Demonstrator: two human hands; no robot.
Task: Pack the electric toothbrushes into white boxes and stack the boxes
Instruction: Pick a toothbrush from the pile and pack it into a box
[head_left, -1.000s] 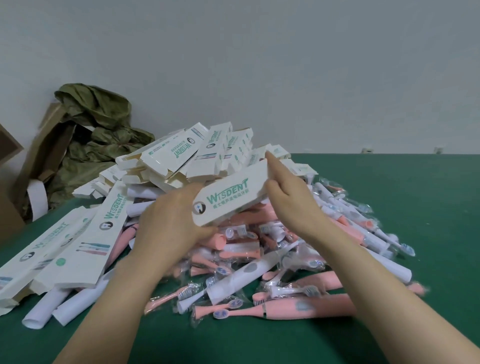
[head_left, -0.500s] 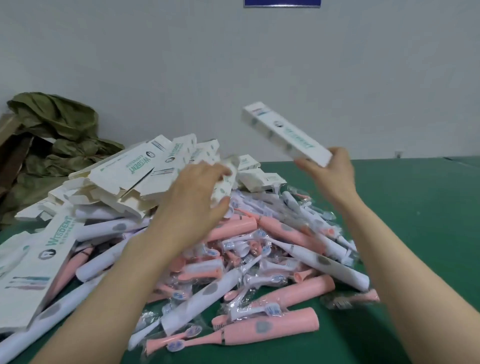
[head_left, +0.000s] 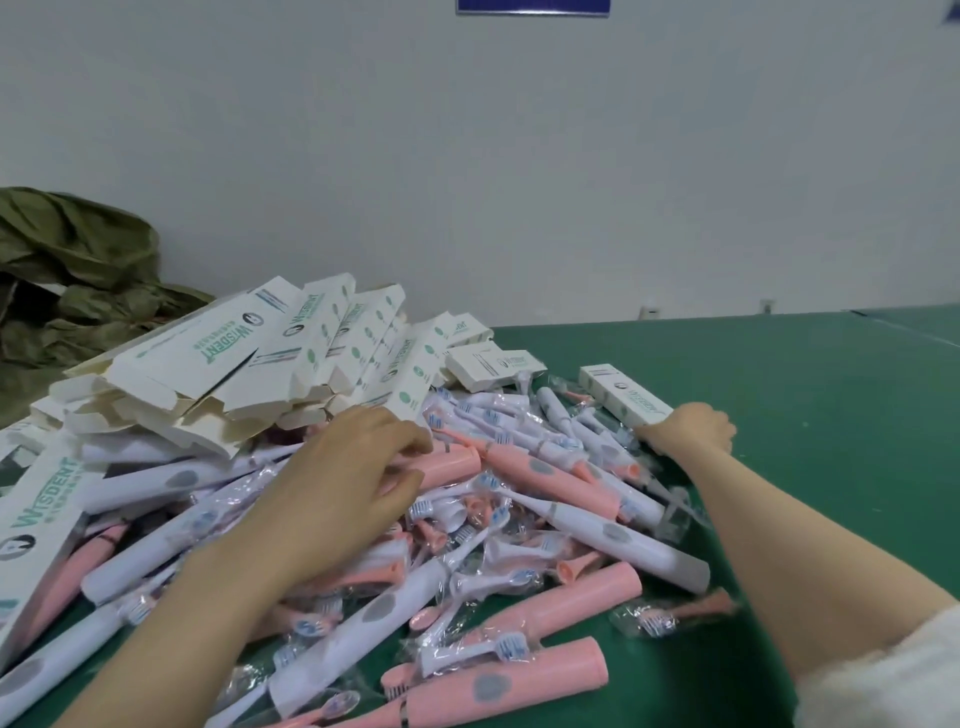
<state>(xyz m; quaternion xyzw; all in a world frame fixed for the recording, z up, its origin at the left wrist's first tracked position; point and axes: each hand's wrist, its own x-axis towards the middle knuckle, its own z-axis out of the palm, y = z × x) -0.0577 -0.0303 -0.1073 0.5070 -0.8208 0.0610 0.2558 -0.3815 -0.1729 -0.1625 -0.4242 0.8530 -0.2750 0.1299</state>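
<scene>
A heap of pink and white electric toothbrushes (head_left: 587, 525) and bagged brush heads lies on the green table (head_left: 821, 483). My left hand (head_left: 343, 488) reaches into the heap, its fingers and thumb closing round the end of a pink toothbrush handle (head_left: 454, 462). My right hand (head_left: 685, 431) grips the near end of a closed white box (head_left: 626, 397), which lies on the table at the heap's far right edge.
Several flat, unfolded white boxes (head_left: 249, 353) are piled at the back left of the heap, and more lie at the left edge (head_left: 36, 519). Two closed boxes (head_left: 493, 366) sit behind the heap. A crumpled green bag (head_left: 67, 270) rests against the wall at left.
My right hand brought the closed white box down from the air onto the table at the right. My left hand moved from the flat boxes down to a pink handle.
</scene>
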